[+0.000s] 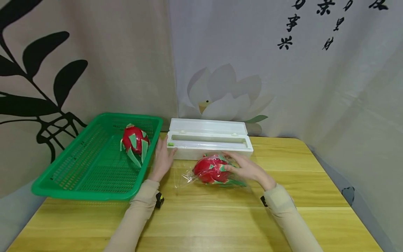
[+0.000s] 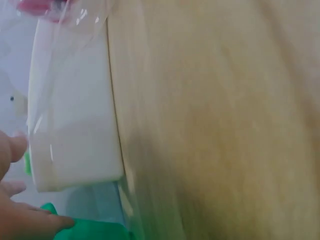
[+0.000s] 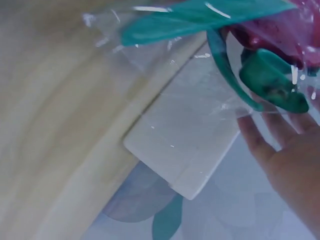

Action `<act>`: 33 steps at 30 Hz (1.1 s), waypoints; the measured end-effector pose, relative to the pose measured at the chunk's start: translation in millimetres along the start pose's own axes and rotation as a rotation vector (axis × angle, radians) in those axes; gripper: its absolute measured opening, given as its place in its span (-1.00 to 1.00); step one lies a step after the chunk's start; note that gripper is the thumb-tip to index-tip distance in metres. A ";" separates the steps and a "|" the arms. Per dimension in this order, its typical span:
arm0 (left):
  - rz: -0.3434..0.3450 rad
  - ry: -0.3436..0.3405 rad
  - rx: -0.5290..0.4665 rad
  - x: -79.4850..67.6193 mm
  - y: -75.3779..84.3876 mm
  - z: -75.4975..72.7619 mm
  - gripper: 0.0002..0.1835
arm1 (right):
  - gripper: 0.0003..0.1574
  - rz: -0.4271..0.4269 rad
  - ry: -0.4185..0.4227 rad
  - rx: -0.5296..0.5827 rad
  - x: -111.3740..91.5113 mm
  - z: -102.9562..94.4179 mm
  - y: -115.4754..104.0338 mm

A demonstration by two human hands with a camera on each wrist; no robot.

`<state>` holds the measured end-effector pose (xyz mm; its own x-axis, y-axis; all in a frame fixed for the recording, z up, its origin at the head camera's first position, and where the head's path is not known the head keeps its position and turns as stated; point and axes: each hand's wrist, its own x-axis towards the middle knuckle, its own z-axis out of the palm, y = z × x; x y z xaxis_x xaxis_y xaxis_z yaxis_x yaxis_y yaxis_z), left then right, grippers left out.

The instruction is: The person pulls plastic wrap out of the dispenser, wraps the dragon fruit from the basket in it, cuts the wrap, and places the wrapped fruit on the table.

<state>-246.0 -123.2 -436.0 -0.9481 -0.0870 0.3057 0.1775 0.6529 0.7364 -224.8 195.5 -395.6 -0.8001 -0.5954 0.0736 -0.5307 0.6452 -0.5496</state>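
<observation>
A red dragon fruit (image 1: 210,169) with green scales is wrapped in clear plastic film, loose film (image 1: 187,177) trailing off its left side. My right hand (image 1: 247,169) grips the fruit from the right; in the right wrist view its fingers (image 3: 281,129) curve up against the wrapped fruit (image 3: 270,30). Behind it stands a long white cling film dispenser (image 1: 201,154) with its lid (image 1: 207,126) raised. My left hand (image 1: 162,161), fingers extended, is at the dispenser's left end beside the green slider (image 1: 170,144). Its fingers (image 2: 19,144) also show next to the box (image 2: 80,110) in the left wrist view.
To the left, a green plastic basket (image 1: 91,195) holds another dragon fruit (image 1: 135,140) without film. Everything stands on a wooden table (image 1: 201,217). A printed curtain (image 1: 283,87) hangs behind the table's back edge.
</observation>
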 end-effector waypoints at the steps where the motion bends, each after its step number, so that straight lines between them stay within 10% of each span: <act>1: -0.016 -0.024 -0.003 1.0 -1.8 -0.4 -0.32 | -0.20 0.015 -0.003 -0.015 0.9 -0.7 -0.9; 16: -0.022 -0.033 -0.025 6.8 -13.1 1.5 -0.41 | -0.36 0.116 0.030 -0.125 13.4 -5.9 -3.5; 22: -0.032 0.015 -0.018 6.9 -15.6 2.5 -0.43 | -0.53 0.039 0.096 -0.243 48.3 -16.3 -37.3; 33: -0.079 0.014 -0.044 6.6 -14.0 1.6 -0.38 | -0.62 -0.129 -0.139 -0.487 127.4 0.4 -98.5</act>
<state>-255.2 -131.7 -445.4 -0.9558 -0.1480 0.2540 0.1140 0.6098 0.7843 -274.3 55.9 -332.4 -0.6926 -0.7212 -0.0141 -0.7174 0.6907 -0.0905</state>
